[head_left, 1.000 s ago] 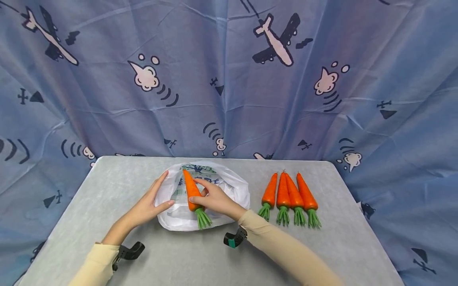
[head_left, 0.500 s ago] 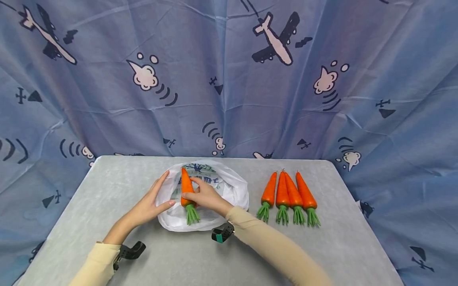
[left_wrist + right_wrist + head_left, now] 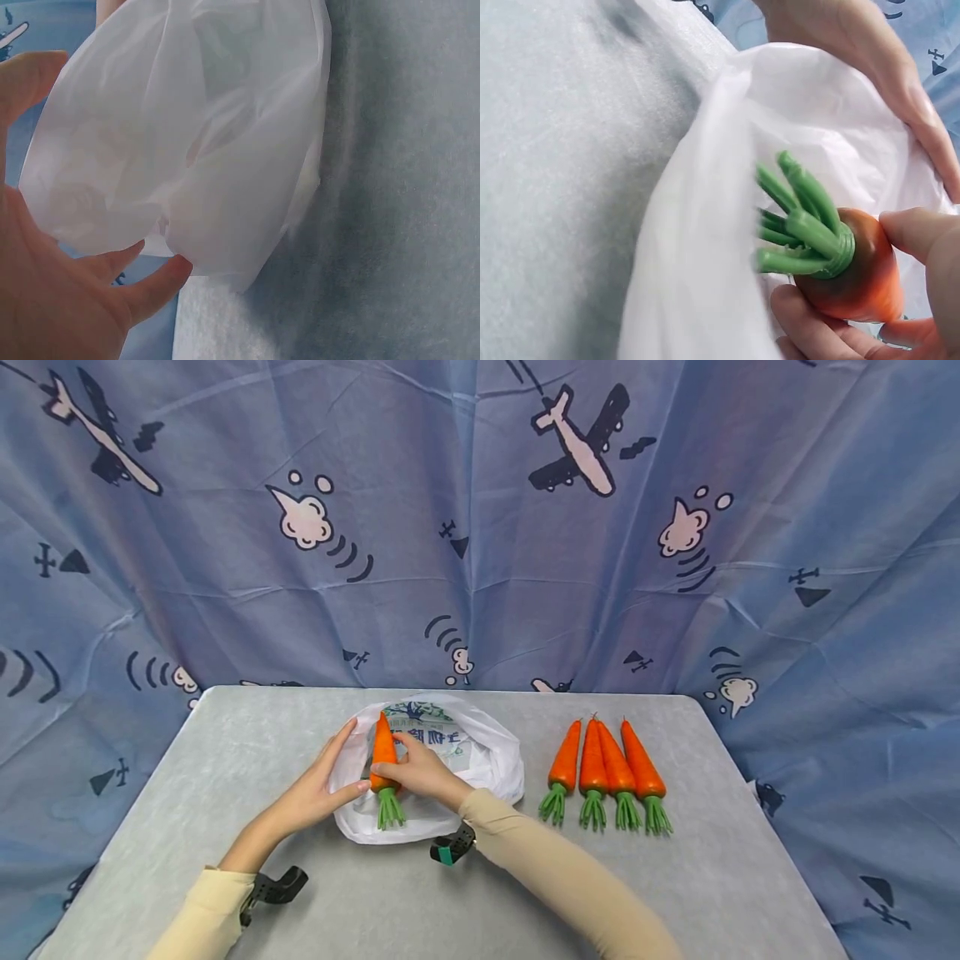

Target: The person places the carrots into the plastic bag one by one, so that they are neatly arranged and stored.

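Note:
An orange carrot (image 3: 384, 752) with green stem stubs is in my right hand (image 3: 420, 768), its thumb and fingers gripping the thick end. It is over the mouth of a white plastic bag (image 3: 495, 752), tip pointing away from me; in the right wrist view the bag's near wall hides part of the green stubs (image 3: 810, 225). My left hand (image 3: 315, 785) lies spread along the bag's left side. In the left wrist view its fingertips (image 3: 176, 270) touch the bag's outer wall, with the thumb apart from them.
Several more carrots (image 3: 592, 768) lie in a row to the right of the bag, green ends toward me. All stand on a grey-white table (image 3: 360, 902). Behind it hangs a blue curtain (image 3: 480, 527) with airplane prints.
My right hand has moved left with the carrot, which now points more straight away from me near the bag's left side. The left hand has stayed about where it was.

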Action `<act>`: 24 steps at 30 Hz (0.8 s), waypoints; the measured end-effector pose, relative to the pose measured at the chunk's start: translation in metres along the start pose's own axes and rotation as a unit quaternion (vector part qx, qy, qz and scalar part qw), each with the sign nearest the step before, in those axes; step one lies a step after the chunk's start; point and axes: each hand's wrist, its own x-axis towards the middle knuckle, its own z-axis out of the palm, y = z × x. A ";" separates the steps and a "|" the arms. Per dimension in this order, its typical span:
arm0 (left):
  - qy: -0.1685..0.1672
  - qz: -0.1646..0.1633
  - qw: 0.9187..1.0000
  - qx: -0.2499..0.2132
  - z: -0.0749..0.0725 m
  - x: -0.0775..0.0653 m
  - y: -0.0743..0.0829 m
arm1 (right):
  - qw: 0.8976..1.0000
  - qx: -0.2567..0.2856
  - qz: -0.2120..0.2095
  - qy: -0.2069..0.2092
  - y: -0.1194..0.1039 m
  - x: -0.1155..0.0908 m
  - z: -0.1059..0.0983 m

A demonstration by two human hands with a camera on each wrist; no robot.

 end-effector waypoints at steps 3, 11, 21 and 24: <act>-0.001 0.001 1.000 -0.004 0.001 0.001 0.000 | 1.000 0.004 0.002 -0.003 0.002 0.002 0.002; -0.002 0.004 1.000 -0.005 0.002 0.001 -0.003 | 0.999 0.041 0.005 -0.016 0.008 0.008 0.006; 0.001 -0.002 1.000 -0.005 -0.001 -0.001 -0.002 | 0.999 0.002 -0.033 -0.018 0.013 0.013 0.012; 0.004 0.000 1.000 -0.008 -0.002 -0.002 -0.002 | 0.999 0.007 -0.034 -0.023 0.014 0.014 0.012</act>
